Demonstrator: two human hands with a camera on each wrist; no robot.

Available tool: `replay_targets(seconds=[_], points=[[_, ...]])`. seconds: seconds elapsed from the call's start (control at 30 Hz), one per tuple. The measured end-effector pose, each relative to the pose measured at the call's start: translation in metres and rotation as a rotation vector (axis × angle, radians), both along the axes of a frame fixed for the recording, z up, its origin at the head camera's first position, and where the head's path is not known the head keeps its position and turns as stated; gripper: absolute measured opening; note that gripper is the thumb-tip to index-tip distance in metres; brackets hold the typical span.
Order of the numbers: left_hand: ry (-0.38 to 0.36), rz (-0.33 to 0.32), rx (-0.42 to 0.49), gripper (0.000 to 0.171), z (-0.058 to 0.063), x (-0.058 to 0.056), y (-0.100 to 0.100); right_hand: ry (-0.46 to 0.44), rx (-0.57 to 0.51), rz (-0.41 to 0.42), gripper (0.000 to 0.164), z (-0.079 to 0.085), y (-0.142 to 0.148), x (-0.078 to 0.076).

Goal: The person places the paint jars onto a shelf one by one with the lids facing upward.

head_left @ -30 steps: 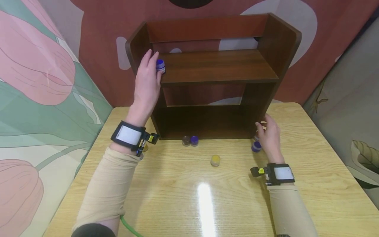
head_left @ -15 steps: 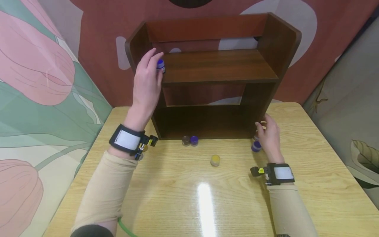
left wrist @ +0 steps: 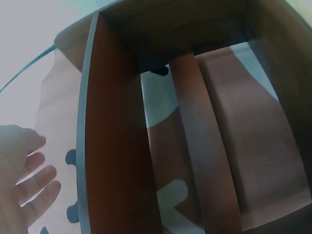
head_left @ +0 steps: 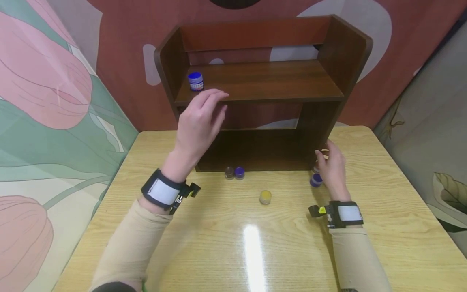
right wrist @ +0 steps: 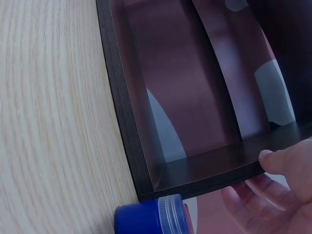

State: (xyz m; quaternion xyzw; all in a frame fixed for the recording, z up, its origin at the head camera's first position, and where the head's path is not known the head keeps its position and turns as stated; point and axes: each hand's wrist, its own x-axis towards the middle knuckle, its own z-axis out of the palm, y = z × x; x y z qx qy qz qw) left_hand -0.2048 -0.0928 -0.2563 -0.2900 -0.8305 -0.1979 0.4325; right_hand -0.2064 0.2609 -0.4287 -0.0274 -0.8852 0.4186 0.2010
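A small jar with a blue lid and printed label [head_left: 196,82] stands upright at the left end of the upper board of a dark brown wooden shelf [head_left: 270,81]. Just below and right of that jar, in front of the board's edge, hovers my left hand [head_left: 198,123], its fingers loosely bent around nothing. The left wrist view also shows these fingers [left wrist: 41,190] bare. My right hand [head_left: 333,170] grips the shelf's right side panel, thumb [right wrist: 273,162] on the inner face and fingers outside. Close below it is a jar with a blue-purple lid [head_left: 315,180].
A brown jar [head_left: 229,173] and a purple-lidded jar [head_left: 239,173] stand side by side at the shelf's front base. Nearer on the wooden table [head_left: 292,251] is a yellow jar [head_left: 265,197]. Partly behind my right hand is a reddish jar [head_left: 316,167].
My left hand has let go of the blue-lidded jar and moved down and to the right, leaving it on the upper board. The right hand keeps its place on the panel.
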Motion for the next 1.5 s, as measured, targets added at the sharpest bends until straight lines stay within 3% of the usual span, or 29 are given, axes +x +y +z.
replay_targets(seconds=[0.1,0.37,0.77,1.2,1.5], points=[[-0.001,0.01,-0.053,0.027,-0.007,0.006,0.002,0.001,0.001,0.002,0.039,0.0,0.0,0.0],[-0.187,0.042,-0.235,0.042,-0.035,0.022,0.01,0.0,0.007,0.0,0.04,-0.001,0.001,-0.002],[-0.321,0.074,-0.455,0.062,-0.075,0.039,0.025,0.015,-0.003,-0.005,0.038,0.002,0.0,0.001],[-0.52,-0.017,-0.631,0.056,-0.12,0.051,0.051,0.009,-0.003,-0.002,0.039,0.003,-0.001,0.002],[-0.595,-0.105,-0.609,0.051,-0.142,0.055,0.064,0.019,-0.002,-0.006,0.038,0.003,0.0,0.002]])
